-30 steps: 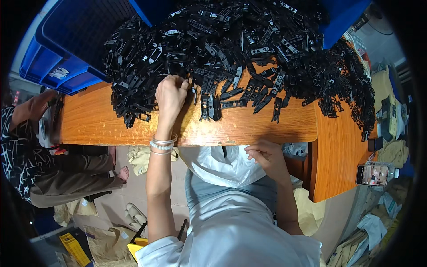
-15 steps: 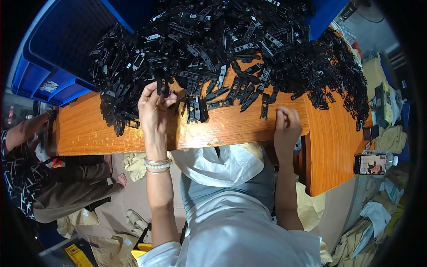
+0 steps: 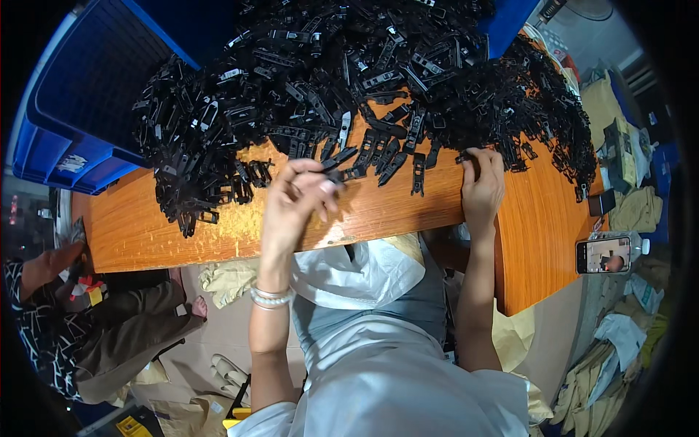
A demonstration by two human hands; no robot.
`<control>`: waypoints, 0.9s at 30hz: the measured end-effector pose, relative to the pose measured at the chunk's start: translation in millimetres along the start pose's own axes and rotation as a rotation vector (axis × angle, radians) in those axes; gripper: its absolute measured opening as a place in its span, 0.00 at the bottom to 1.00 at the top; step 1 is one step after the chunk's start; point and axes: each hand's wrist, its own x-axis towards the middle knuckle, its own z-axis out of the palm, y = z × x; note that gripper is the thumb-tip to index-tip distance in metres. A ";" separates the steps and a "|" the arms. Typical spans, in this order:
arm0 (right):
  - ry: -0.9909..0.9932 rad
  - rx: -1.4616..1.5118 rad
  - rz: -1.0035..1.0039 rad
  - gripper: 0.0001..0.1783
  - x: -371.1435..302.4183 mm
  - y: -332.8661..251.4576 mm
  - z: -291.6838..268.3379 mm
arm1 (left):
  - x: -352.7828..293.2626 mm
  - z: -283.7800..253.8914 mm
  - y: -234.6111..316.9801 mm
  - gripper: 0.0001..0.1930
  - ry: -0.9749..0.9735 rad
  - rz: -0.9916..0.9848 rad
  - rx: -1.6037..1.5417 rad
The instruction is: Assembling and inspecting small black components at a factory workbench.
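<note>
Wooden table (image 3: 408,210): landmark for all positions; bare wood shows along its front.
Black plastic clips (image 3: 306,98): main work parts, heaped over the rear and left of the wooden table.
Loose clips (image 3: 418,175): spread on the wooden table, between the heap and the front edge.
Small black parts (image 3: 542,109): piled at the right end of the wooden table.
Left hand (image 3: 300,197): over the front half of the wooden table, fingers half curled, motion-blurred.
Left grip: a dark piece (image 3: 333,176) shows at the fingertips; cannot tell whether it is held.
Right hand (image 3: 483,186): over the right end of the wooden table, thumb and forefinger close together beside small black parts.
Right grip: narrow; cannot tell whether it holds a part.
Blue crate (image 3: 80,109): at the rear left of the wooden table, tilted.
White bag (image 3: 357,273): on the person's lap, below the wooden table's front edge.
Smartphone (image 3: 603,255): right of the wooden table, screen lit.
</note>
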 end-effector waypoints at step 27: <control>-0.310 0.659 -0.147 0.06 -30.0 -68.7 -32.3 | -20.0 34.6 -46.6 0.18 -0.370 -0.125 -0.384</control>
